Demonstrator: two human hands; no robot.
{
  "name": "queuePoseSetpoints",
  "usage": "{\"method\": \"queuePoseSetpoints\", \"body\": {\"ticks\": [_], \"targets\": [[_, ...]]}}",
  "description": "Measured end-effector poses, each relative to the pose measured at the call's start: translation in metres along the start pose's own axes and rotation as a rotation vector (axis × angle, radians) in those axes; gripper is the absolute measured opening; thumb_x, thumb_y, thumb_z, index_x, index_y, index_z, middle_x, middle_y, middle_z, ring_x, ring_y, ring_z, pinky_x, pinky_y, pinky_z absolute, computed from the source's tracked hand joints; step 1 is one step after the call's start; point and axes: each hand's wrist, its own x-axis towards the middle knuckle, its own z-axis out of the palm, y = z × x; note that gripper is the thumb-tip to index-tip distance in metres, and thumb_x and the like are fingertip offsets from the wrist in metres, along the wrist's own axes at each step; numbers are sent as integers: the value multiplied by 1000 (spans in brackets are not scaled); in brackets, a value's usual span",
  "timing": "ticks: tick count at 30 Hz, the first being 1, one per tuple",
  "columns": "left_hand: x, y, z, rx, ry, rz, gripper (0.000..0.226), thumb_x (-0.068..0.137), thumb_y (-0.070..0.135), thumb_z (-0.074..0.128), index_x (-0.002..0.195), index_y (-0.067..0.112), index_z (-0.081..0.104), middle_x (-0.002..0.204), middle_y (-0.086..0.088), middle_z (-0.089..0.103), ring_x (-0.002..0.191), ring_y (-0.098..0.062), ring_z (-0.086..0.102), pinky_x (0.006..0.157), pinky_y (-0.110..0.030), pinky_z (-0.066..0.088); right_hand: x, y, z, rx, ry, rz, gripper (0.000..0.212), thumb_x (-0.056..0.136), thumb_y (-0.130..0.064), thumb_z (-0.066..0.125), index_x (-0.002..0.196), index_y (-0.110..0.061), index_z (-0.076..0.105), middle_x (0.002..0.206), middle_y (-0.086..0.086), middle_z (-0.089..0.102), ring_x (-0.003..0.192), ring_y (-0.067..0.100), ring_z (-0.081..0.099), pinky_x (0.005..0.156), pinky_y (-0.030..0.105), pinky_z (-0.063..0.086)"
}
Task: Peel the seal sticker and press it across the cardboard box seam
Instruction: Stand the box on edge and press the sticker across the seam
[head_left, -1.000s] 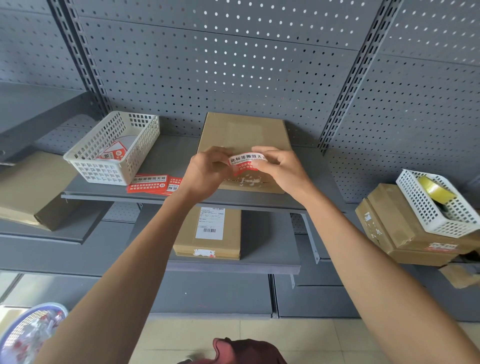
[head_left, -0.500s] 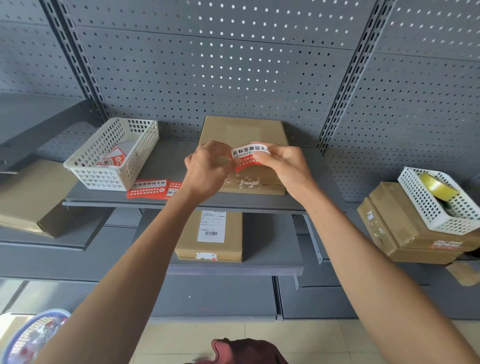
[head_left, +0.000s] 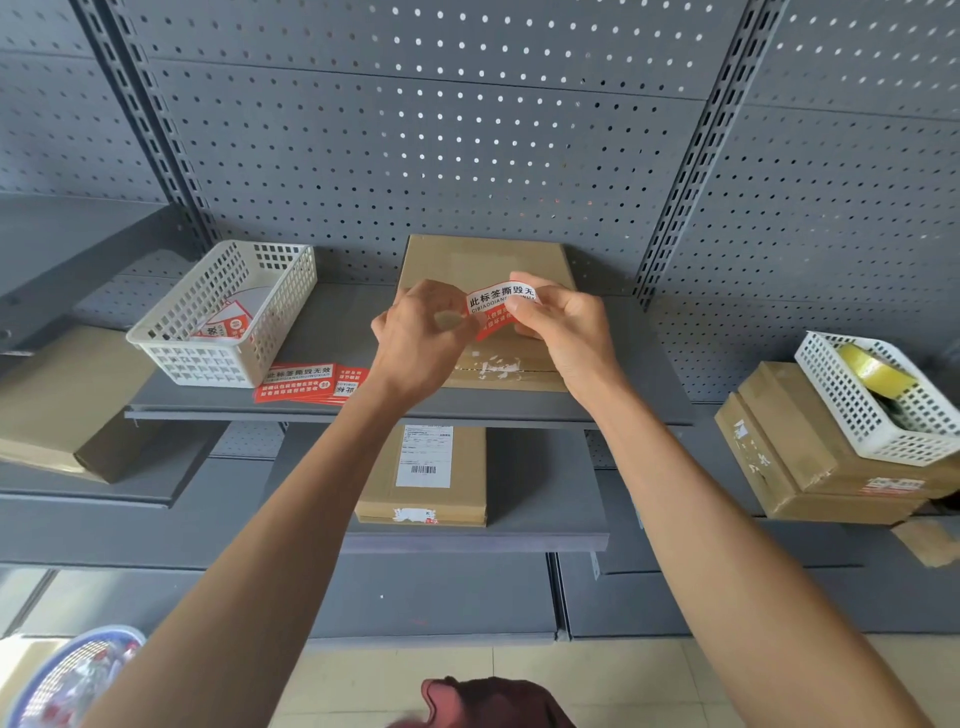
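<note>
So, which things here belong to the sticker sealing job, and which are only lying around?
Belong to the job:
- seal sticker, held by left hand and right hand
- cardboard box under the hands
- spare stickers on the shelf

Just lying about:
- white basket
- labelled box on the lower shelf
- tape roll in the right-side basket

A grey perforated back panel (head_left: 415, 130) with slotted uprights (head_left: 696, 150) fills the upper frame; grey metal shelves (head_left: 332, 332) are mounted below, above pale floor tiles (head_left: 623, 686).
</note>
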Motion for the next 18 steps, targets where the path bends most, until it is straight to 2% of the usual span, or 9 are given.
{"method": "queuePoseSetpoints", "body": {"ticks": [3, 5, 7, 9, 13, 15, 18], "targets": [[-1, -2, -6, -31, -2, -41, 22, 82, 49, 64, 93, 30, 62, 99, 24, 61, 111, -17, 55, 107, -54, 37, -1, 1, -3, 49, 63, -11, 25, 88, -14, 75, 112, -9, 73, 127, -3, 70, 108, 13, 69, 92, 37, 58], [-1, -5, -11, -33, -10, -76, 23, 78, 51, 62, 90, 31, 60, 103, 18, 64, 111, -21, 58, 105, -55, 39, 0, 2, -10, -21, 83, -38, 13, 85, -17, 77, 98, -17, 75, 127, -8, 68, 114, 10, 67, 99, 37, 54], [-2, -9, -15, -14, -21, -86, 26, 77, 51, 62, 92, 30, 61, 103, 15, 64, 111, -22, 59, 105, -56, 39, -2, 1, -13, -157, 46, -64, 11, 85, -21, 78, 95, -18, 75, 128, -12, 68, 120, 2, 62, 107, 29, 46], [-2, -10, -15, -19, -28, -95, 30, 76, 53, 62, 93, 28, 62, 104, 14, 65, 110, -22, 59, 105, -57, 40, -5, -1, -12, -225, 27, -97, 8, 87, -20, 76, 93, -16, 75, 127, -13, 68, 121, -3, 59, 108, 23, 42], [-4, -15, -16, -43, -42, -112, 32, 74, 58, 63, 88, 30, 63, 103, 15, 67, 106, -21, 63, 103, -57, 42, -8, -2, -10, -218, 38, -96, 2, 87, -19, 75, 86, -17, 76, 125, -10, 70, 120, -1, 60, 108, 27, 44], [-4, -20, -18, -112, -30, -127, 32, 75, 62, 64, 85, 32, 67, 102, 19, 69, 105, -17, 65, 103, -54, 44, -10, -2, -11, -210, 44, -80, 3, 86, -18, 75, 84, -19, 77, 124, -10, 70, 119, -1, 61, 104, 25, 47], [-6, -23, -14, -214, 36, -137, 27, 84, 51, 70, 87, 25, 74, 104, 16, 71, 103, -9, 65, 102, -41, 48, -18, -3, -9, -164, 33, -85, 10, 88, -14, 73, 83, -22, 77, 123, -7, 70, 115, 0, 64, 93, 20, 50]]}}
